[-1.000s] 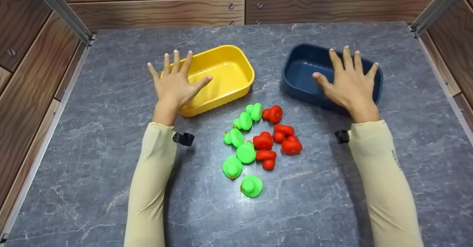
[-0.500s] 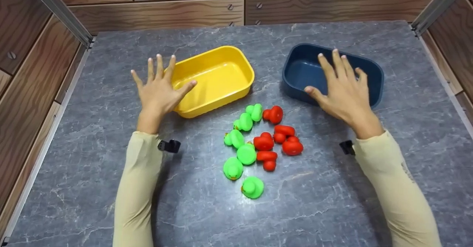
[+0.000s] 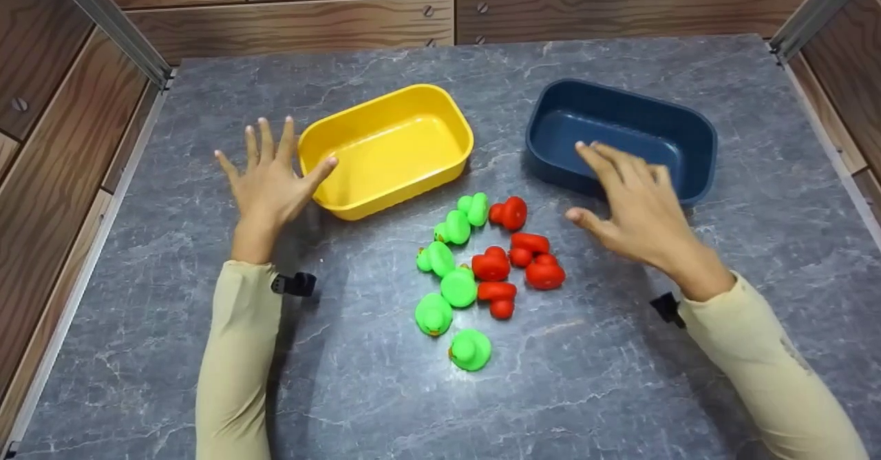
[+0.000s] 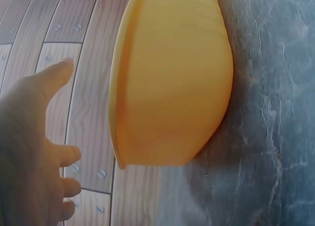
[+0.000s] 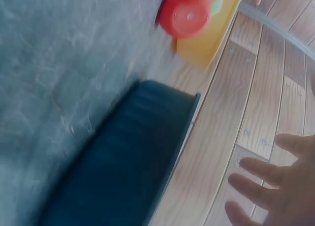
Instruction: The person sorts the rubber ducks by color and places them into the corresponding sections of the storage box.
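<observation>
Green ducks, rounded red toys
Glossy yellow tub sits beside spread fingers of left hand; navy tub near parted fingers of right hand.

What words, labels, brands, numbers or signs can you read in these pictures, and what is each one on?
No readable text.
Right sleeve: a small marking, too small and blurred to read.
Yellow bin, dark blue bin, green ducks and red ducks: no lettering that I can make out.
</observation>
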`<move>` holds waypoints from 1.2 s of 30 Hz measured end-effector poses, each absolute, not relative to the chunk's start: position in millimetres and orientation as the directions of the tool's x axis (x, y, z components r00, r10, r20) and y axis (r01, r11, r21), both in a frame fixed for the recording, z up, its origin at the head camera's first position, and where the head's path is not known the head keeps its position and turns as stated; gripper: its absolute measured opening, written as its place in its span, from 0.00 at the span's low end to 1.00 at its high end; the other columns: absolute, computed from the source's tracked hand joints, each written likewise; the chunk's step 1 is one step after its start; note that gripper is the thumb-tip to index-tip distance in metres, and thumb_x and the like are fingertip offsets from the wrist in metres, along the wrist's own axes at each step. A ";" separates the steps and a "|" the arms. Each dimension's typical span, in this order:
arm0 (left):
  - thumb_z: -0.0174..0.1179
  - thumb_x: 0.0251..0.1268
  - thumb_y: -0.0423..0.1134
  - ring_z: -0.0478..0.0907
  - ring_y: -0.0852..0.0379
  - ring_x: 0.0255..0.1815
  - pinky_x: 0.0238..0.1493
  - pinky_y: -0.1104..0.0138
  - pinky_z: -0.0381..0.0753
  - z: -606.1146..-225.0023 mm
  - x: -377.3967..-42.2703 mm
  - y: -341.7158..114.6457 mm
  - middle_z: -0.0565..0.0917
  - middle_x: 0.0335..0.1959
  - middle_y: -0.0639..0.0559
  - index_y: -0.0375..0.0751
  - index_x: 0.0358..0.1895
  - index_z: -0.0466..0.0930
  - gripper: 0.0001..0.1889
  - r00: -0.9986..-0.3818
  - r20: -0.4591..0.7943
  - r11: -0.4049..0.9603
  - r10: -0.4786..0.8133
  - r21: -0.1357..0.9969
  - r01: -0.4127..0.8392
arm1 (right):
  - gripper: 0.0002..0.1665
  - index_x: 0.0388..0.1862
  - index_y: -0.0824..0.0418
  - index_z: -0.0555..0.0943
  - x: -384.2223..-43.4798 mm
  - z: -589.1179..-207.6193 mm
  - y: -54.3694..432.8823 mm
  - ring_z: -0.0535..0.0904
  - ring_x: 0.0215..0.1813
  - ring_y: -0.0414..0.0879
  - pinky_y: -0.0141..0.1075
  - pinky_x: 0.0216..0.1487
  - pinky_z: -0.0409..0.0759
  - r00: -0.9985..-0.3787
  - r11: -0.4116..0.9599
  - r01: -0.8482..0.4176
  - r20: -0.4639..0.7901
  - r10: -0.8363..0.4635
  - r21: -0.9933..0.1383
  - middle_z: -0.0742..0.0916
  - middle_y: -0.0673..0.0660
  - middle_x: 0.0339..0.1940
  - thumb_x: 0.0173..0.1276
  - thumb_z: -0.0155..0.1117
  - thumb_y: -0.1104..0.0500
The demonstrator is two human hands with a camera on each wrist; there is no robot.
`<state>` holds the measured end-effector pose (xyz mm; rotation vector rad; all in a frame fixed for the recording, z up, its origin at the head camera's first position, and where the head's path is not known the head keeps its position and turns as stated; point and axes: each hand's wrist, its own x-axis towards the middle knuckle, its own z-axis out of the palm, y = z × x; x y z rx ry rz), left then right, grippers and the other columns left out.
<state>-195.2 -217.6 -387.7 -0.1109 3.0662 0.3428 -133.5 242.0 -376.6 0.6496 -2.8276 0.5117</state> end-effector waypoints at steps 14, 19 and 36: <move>0.40 0.58 0.78 0.35 0.42 0.80 0.72 0.36 0.31 -400.4 -186.1 -230.5 0.40 0.79 0.44 0.50 0.78 0.36 0.53 -0.996 -0.070 0.813 -0.055 0.576 -0.085 | 0.49 0.76 0.47 0.58 -114.5 -391.6 244.9 0.76 0.52 0.53 0.44 0.47 0.68 -0.822 0.687 -0.533 0.108 -0.560 -0.494 0.74 0.58 0.65 0.59 0.71 0.46; 0.50 0.65 0.66 0.42 0.42 0.80 0.77 0.46 0.41 -410.5 -187.4 -232.9 0.45 0.79 0.41 0.44 0.78 0.40 0.48 -0.997 -0.070 0.677 -0.039 0.732 -0.078 | 0.44 0.73 0.43 0.64 -115.0 -399.0 243.7 0.75 0.49 0.49 0.43 0.46 0.69 -0.784 0.685 -0.563 0.038 -0.619 -0.462 0.77 0.55 0.60 0.59 0.70 0.46; 0.58 0.65 0.49 0.67 0.41 0.63 0.59 0.58 0.70 -421.7 -190.2 -232.2 0.68 0.67 0.34 0.39 0.77 0.47 0.43 -0.992 -0.122 0.466 -0.032 0.876 -0.123 | 0.29 0.62 0.36 0.76 -116.5 -409.3 237.0 0.66 0.33 0.39 0.33 0.37 0.63 -0.729 0.712 -0.552 -0.164 -0.665 -0.433 0.78 0.47 0.41 0.61 0.67 0.40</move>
